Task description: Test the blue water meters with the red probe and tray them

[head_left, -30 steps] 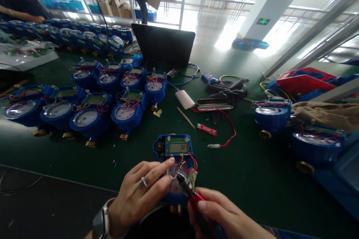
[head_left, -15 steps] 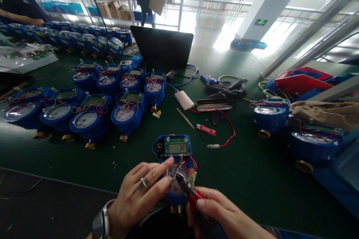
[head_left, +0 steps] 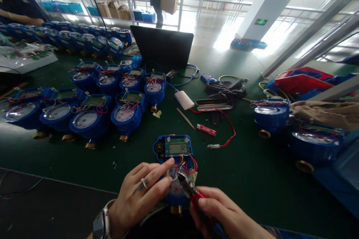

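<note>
A blue water meter [head_left: 176, 198] with an opened electronics box stands at the near edge, its brass fitting toward me. Its lit display [head_left: 178, 148] sits on a green circuit board, and red, yellow and white wires [head_left: 193, 164] spill over the dial. My left hand [head_left: 146, 186] rests on the meter's left side. Its index finger stretches to the board's lower edge, with the thumb apart beside a white wire. In my right hand [head_left: 217, 207] are red-and-black diagonal cutters [head_left: 193, 193], held by the handles. Their jaws are among the wires over the dial; whether they grip one, I cannot tell.
More blue meters [head_left: 86, 117] stand in rows at left, and two [head_left: 270, 115] at right. Beyond my meter lie a battery [head_left: 206, 130], a thin stick [head_left: 185, 118], a white box [head_left: 184, 100] with a red cable, and a laptop [head_left: 162, 46]. A person carries a carton [head_left: 170, 0] behind.
Both hands stay almost in place, with the cutters shifted very slightly. The red light on the white box has gone dark. In the background, the person with the carton has moved right.
</note>
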### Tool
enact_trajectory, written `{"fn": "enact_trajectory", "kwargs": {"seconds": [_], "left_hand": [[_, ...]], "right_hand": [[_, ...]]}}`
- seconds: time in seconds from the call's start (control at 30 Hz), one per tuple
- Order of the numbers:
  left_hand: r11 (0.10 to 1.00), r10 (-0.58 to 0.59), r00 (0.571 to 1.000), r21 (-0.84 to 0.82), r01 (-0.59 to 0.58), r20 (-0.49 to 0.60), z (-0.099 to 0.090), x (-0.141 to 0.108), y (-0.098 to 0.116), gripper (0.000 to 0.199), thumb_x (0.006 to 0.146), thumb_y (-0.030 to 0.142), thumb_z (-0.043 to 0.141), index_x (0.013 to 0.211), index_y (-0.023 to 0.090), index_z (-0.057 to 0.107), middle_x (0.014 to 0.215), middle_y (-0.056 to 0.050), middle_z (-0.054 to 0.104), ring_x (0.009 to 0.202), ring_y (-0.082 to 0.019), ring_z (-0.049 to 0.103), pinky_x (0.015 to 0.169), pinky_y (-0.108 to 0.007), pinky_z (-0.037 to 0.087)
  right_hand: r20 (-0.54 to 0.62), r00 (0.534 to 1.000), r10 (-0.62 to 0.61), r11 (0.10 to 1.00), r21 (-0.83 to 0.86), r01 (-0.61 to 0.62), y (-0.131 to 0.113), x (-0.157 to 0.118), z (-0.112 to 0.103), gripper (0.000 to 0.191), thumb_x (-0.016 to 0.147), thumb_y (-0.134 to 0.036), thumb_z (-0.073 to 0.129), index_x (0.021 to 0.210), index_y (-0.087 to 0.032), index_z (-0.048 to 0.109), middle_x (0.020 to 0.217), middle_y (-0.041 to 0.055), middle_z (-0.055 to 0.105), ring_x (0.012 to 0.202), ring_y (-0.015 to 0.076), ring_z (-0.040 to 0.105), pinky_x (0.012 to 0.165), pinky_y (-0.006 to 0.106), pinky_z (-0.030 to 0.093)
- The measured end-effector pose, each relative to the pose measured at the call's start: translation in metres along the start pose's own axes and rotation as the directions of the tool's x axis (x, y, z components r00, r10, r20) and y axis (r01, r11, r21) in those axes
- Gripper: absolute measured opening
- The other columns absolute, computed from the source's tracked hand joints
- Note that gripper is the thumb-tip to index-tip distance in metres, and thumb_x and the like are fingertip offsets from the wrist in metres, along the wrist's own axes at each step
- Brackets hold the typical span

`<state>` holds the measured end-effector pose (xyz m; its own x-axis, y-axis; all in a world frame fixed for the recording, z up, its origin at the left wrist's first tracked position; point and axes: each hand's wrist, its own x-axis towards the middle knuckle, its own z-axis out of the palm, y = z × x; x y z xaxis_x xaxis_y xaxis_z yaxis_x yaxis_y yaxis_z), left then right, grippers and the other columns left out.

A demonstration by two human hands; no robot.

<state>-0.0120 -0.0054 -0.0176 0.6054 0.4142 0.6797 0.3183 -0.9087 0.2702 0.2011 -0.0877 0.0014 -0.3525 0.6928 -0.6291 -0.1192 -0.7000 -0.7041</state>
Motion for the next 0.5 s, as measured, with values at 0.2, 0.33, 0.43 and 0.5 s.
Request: {"fn": "enact_trajectory", "kwargs": {"seconds": [0.2,0.33,0.43,0.5], "left_hand": [[0.998,-0.025,0.999,0.048,0.027,-0.037,0.0,-0.001,0.001,0.015,0.096,0.012,0.052,0.089,0.013,0.065,0.106,-0.013,0.074,0.086,-0.015,0.067,0.072,-0.026,0.054],[0.997,-0.059,0.998,0.047,0.06,-0.035,-0.001,0.0,0.004,0.015,0.092,0.008,0.053,0.08,0.015,0.06,0.105,-0.012,0.074,0.081,-0.014,0.067,0.069,-0.025,0.055],[0.997,-0.079,0.996,0.018,0.08,-0.049,-0.001,0.0,0.008,0.015,0.088,0.005,0.054,0.08,0.016,0.059,0.099,-0.009,0.074,0.078,-0.013,0.067,0.066,-0.024,0.056],[0.995,-0.099,0.992,0.024,0.101,-0.077,-0.002,-0.002,0.011,0.014,0.088,0.005,0.055,0.083,0.018,0.06,0.096,-0.006,0.074,0.077,-0.013,0.067,0.066,-0.024,0.058]], "right_hand": [[0.023,0.999,-0.031,0.966,-0.255,0.036,-0.005,-0.014,-0.015,0.046,0.084,-0.062,0.051,0.075,-0.017,0.057,0.07,0.0018,0.054,0.061,0.0135,0.049,0.055,0.023,0.041],[-0.053,0.942,-0.332,0.682,-0.704,0.2,-0.002,-0.023,-0.054,0.033,0.091,-0.045,0.049,0.079,-0.019,0.065,0.093,0.0106,0.065,0.082,0.0237,0.058,0.075,0.035,0.049],[-0.201,0.863,-0.464,0.463,-0.885,0.043,0.009,-0.019,-0.086,0.017,0.087,-0.032,0.057,0.089,-0.02,0.069,0.117,0.015,0.065,0.106,0.0324,0.058,0.09,0.048,0.047],[-0.214,0.834,-0.509,0.359,-0.933,-0.02,0.017,-0.012,-0.101,0.01,0.078,-0.026,0.065,0.085,-0.021,0.07,0.119,0.0138,0.067,0.116,0.0361,0.055,0.102,0.059,0.039]]}}
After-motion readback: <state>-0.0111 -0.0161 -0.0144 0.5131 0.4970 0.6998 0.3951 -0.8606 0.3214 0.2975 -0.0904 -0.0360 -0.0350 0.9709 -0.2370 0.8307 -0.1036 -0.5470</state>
